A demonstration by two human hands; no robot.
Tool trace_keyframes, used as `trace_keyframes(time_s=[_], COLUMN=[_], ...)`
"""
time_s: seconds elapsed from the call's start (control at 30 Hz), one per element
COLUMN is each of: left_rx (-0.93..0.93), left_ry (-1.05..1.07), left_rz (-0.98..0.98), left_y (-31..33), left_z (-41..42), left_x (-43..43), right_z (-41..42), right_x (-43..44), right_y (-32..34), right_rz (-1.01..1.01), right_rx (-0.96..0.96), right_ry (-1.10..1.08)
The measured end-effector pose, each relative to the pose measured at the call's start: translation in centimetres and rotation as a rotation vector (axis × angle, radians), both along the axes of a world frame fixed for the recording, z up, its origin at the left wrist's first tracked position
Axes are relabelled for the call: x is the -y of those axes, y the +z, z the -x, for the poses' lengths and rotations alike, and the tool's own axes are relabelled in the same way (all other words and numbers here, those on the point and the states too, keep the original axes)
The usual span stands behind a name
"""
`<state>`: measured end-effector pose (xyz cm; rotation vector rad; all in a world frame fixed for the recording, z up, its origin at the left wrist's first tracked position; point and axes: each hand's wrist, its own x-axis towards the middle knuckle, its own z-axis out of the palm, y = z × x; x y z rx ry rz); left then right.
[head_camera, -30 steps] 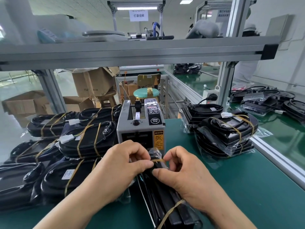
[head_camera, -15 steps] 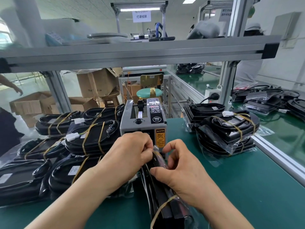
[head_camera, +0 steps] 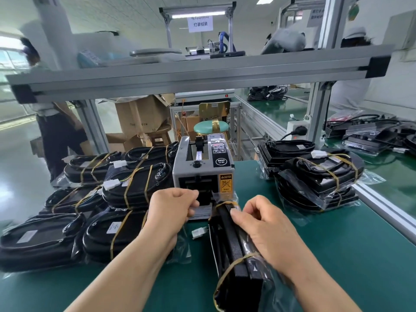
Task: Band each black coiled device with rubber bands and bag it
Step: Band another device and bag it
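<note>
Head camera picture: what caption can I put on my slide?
A person's right hand holds a banded, bagged device on edge while the left hand pinches a strip at the dispenser.

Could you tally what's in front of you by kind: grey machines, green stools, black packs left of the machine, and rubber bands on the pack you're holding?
Grey machines: 1
Green stools: 1
Black packs in view left of it: 6
Rubber bands on the held pack: 2
Total: 10

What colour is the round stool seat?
The stool seat is mint green with a gold strip, in the head view.
</note>
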<state>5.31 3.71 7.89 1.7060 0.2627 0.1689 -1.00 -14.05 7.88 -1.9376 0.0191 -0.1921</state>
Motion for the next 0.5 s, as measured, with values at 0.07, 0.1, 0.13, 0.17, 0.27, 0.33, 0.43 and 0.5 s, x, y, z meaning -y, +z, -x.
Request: trace_keyframes(time_s=[0.07, 0.1, 0.13, 0.17, 0.27, 0.33, 0.43, 0.5], left_rx=[-0.072, -0.129, -0.189, -0.241, -0.314, -0.309, -0.292, -0.277], left_ry=[0.044, 0.060, 0.069, 0.076, 0.095, 0.114, 0.160, 0.208], left_rz=[0.125, 0.207, 0.285, 0.354, 0.482, 0.529, 0.582, 0.613], left_y=[-0.1, -0.1, -0.2, -0.3, -0.3, 0.0, 0.3, 0.6], left_z=[-0.7, -0.9, -1.1, -1.3, -1.8, -2.0, -2.2, -2.4], left_x=[0.7, 1.0, 1.2, 1.3, 1.7, 2.0, 2.6, 3.2], right_z=[0.0, 0.0, 0.0, 0.0, -0.1, -0.1, -0.2, -0.3], right_x=[0.0, 0.1, 0.1, 0.2, 0.3, 0.4, 0.3, 0.2], right_y=[0.0, -0.1, -0.1, -0.1, -0.1, -0.2, -0.4, -0.5], right_rz=[-0.036, -0.044, -0.050, -0.057, -0.075, -0.082, -0.091, -0.095], right_rx=[-0.009, -0.011, -0.013, -0.013, -0.010, -0.005, 0.001, 0.004], right_ry=[-0.005, -0.005, -0.004, -0.001, 0.004, 0.002, 0.007, 0.006])
